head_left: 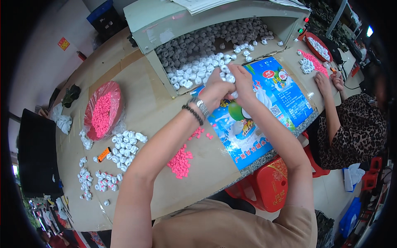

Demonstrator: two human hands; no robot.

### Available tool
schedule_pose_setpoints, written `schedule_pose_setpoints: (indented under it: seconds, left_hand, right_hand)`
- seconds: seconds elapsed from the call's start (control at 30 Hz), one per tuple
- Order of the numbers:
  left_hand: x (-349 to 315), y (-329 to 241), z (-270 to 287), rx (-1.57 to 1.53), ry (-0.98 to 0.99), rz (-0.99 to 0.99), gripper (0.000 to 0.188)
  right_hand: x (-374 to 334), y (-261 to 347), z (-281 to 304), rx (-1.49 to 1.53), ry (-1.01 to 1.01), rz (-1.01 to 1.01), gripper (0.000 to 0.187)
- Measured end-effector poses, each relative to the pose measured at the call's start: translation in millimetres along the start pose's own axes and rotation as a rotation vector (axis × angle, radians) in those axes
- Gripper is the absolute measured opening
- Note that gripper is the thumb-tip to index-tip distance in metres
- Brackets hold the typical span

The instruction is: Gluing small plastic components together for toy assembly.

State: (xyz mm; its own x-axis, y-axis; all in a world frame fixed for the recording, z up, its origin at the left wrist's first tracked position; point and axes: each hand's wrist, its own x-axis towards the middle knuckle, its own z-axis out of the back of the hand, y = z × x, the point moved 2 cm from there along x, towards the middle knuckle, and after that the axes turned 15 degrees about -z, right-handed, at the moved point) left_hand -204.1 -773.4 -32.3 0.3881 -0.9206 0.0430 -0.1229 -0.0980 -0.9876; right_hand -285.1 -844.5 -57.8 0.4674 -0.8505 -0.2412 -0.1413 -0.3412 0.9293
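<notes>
My two hands come together at the front edge of the grey metal box (pixel 142 37), above a blue printed sheet (pixel 244 155). My left hand (pixel 218 89), with a watch and a bead bracelet on its wrist, curls against my right hand (pixel 244 82). Between them they clasp several small white knobbly pieces (pixel 227 76); the palms are hidden. Just past my fingers, a large heap of the same white pieces (pixel 198 73) fills the box opening. Small pink pieces (pixel 180 164) lie loose on the table beneath my left forearm.
To the left stand a red bowl (pixel 120 108) of pink pieces, white clusters (pixel 124 151) and an orange tube (pixel 104 154). On the right, a co-worker's hands (pixel 324 84) work near another red bowl (pixel 328 55). A red stool (pixel 271 186) sits below the table edge (pixel 264 156).
</notes>
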Motion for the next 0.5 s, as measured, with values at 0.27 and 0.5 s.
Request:
schedule_pose_setpoints:
  seconds: [0.27,0.5]
  left_hand:
    - [101,-74,1,0.105,-0.136,-0.141,0.023]
    - [118,4,87,1.218,-0.363,-0.353,0.074]
  right_hand:
    - [167,124,11,-0.629,-0.270,0.198,0.033]
    - [155,65,-92,-1.376,-0.254,0.846,0.025]
